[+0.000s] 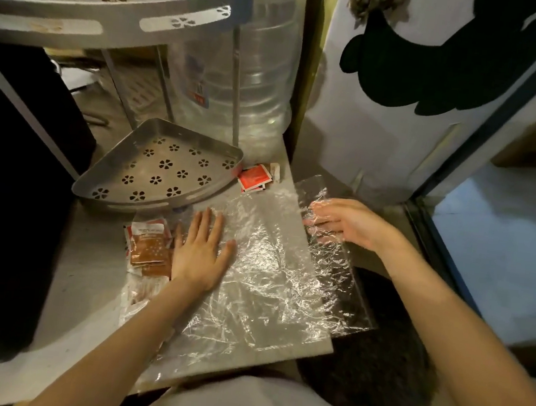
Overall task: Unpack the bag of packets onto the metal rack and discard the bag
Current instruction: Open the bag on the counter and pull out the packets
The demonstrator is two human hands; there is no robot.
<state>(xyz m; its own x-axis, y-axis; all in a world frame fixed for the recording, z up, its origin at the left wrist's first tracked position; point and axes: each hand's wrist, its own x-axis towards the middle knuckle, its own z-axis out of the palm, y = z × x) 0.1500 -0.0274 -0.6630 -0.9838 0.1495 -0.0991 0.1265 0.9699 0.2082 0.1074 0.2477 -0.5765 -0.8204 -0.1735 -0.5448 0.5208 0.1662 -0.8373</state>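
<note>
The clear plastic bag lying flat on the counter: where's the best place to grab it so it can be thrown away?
Probably the bag's right edge, which overhangs the counter and curls up under the right hand. Come from the right and pinch that free film. The rest lies flat on the counter under the left hand's palm, leaving little to grip.

At centre frame the bag (pixel 263 268) is clear and crinkled with white glints. The metal rack (pixel 161 165), upper left, is silver-grey, punched with small flower-shaped holes. The packets (pixel 149 246) at centre left are brown and white with pale dots; those (pixel 256 176) above centre are red-orange and white.
</note>
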